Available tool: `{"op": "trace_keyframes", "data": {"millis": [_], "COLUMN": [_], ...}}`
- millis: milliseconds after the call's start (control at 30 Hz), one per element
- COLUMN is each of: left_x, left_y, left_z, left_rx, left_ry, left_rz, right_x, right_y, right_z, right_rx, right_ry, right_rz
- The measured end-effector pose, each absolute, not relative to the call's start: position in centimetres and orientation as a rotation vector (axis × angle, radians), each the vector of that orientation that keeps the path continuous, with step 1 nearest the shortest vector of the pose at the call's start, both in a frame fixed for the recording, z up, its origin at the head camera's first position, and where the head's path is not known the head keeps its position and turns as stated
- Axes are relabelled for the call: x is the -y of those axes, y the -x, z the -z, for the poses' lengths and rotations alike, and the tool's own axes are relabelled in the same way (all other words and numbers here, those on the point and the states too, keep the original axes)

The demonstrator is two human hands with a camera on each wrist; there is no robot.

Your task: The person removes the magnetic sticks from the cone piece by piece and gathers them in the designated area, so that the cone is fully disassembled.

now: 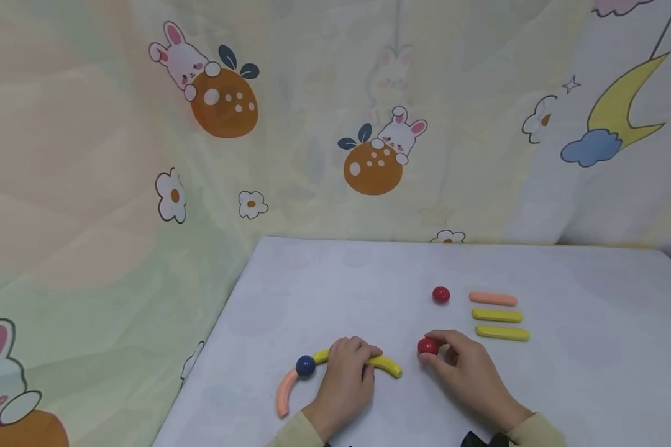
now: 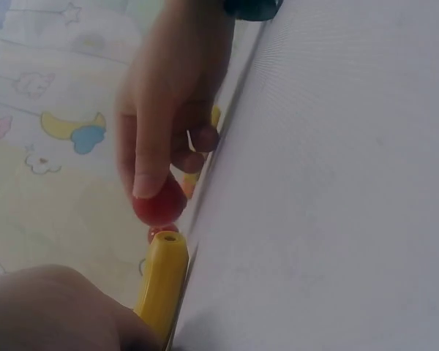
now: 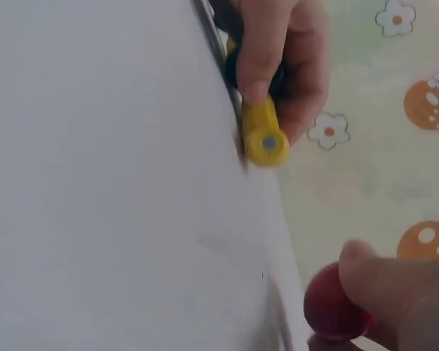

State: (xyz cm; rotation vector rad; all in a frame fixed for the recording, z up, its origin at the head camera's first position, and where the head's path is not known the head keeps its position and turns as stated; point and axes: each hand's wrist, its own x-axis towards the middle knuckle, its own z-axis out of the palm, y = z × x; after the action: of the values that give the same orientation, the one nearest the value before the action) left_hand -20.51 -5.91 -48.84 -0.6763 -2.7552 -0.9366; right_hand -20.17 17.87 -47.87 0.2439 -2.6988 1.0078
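My left hand (image 1: 343,380) grips a curved yellow rod (image 1: 386,365), whose free end points right. In the right wrist view that rod's end (image 3: 269,143) shows a small grey disc. Left of the hand, a dark blue ball (image 1: 305,365) sits between yellow and a curved peach rod (image 1: 286,393), in one arched line. Part of the arch is hidden under the fingers. Between thumb and fingers my right hand (image 1: 470,372) pinches a red ball (image 1: 427,346). In the left wrist view this ball (image 2: 161,202) is just beyond the yellow rod's end (image 2: 168,238), a gap between them in the head view.
Another red ball (image 1: 441,295) lies farther back on the white table (image 1: 324,292). To its right are a straight peach rod (image 1: 493,299) and two straight yellow rods, one of them nearest me (image 1: 502,333). A printed cloth (image 1: 302,124) hangs behind the table.
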Motion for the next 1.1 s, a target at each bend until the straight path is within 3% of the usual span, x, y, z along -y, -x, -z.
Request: {"op": "trace_keyframes", "data": {"millis": [167, 567, 1100], "left_x": [5.9, 5.7, 6.2], "left_y": [20.7, 20.8, 20.6], "left_z": [49.1, 49.4, 49.1], "left_rx": [2.805, 2.790, 2.753], "left_ry": [0.635, 0.680, 0.683], "left_rz": [0.973, 0.953, 0.972], "right_x": [-17.3, -15.0, -14.0], "right_y": [23.0, 28.5, 30.6], "right_z": [47.8, 48.3, 48.0], "right_rx": [2.756, 2.753, 2.742], "right_ry": [-0.094, -0.005, 0.022], "right_rz": [-1.075, -1.064, -1.058]}}
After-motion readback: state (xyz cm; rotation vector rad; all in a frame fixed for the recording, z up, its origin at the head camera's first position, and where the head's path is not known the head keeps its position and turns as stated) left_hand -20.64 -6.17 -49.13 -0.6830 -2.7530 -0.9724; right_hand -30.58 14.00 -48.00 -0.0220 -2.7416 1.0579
